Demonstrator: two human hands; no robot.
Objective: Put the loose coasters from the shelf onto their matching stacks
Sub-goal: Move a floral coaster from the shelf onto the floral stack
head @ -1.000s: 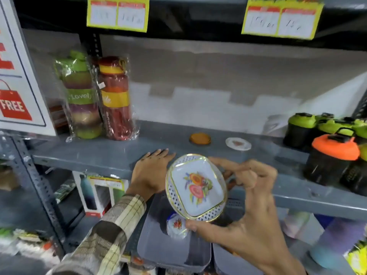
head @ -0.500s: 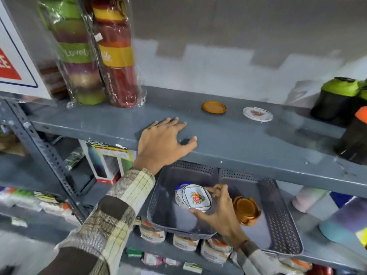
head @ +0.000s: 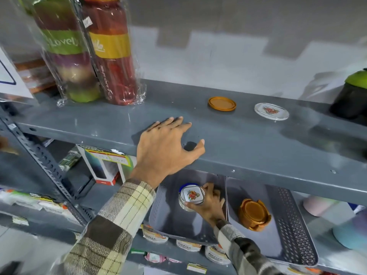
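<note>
Two loose coasters lie on the grey shelf (head: 248, 139): an orange round coaster (head: 222, 103) and a white floral coaster (head: 271, 111) to its right. On the lower shelf, a white floral coaster (head: 193, 195) sits on top of the white stack (head: 185, 206) in the left grey tray (head: 168, 219). My right hand (head: 208, 205) is closed around that coaster and the stack's right side. An orange coaster stack (head: 254, 214) in its holder stands in the right tray (head: 294, 231). My left hand (head: 166, 149) rests flat on the shelf's front edge, fingers spread.
Two wrapped stacks of coloured containers (head: 89, 50) stand at the shelf's left. A dark jar with a green lid (head: 351, 96) stands at the far right. Boxes (head: 105, 165) and small tubs (head: 190, 245) fill the lower levels. A slotted metal upright (head: 45, 165) runs down the left.
My right hand has carried the white floral coaster from shelf height down into the left tray and set it on the white stack. My left hand has stayed on the shelf edge.
</note>
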